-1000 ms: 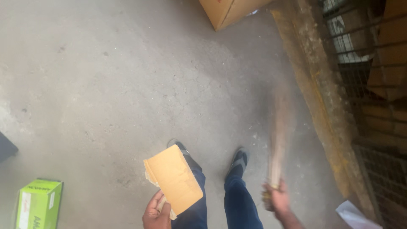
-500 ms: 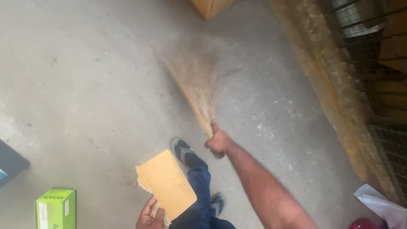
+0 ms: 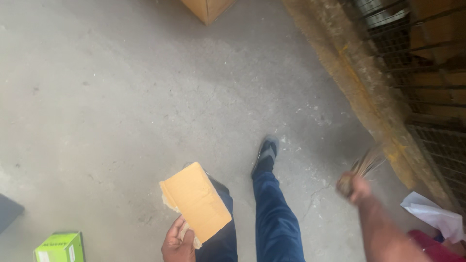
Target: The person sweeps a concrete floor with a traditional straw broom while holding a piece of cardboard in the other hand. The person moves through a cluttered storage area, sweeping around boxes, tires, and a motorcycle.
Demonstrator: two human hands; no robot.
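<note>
My left hand (image 3: pixel 177 241) holds a torn piece of tan cardboard (image 3: pixel 196 201) flat, low in the view above my left leg. My right hand (image 3: pixel 353 186) grips the bound end of a straw hand broom (image 3: pixel 368 162), blurred by motion, at the right beside a raised yellowish kerb. The bristles point up and right, off the floor. My legs in blue jeans and dark shoes (image 3: pixel 265 154) stand on the grey concrete floor (image 3: pixel 145 97) between the two hands.
A worn yellow kerb (image 3: pixel 359 92) runs diagonally along the right, with metal grating (image 3: pixel 427 73) behind it. A cardboard box (image 3: pixel 206 7) sits at the top edge. A green box (image 3: pixel 60 247) lies bottom left near a dark object (image 3: pixel 7 213). White paper (image 3: pixel 432 213) lies bottom right.
My right hand has swung the broom from the floor ahead of my feet back to the right, near the kerb. The cardboard stays in my left hand. My feet have stepped forward.
</note>
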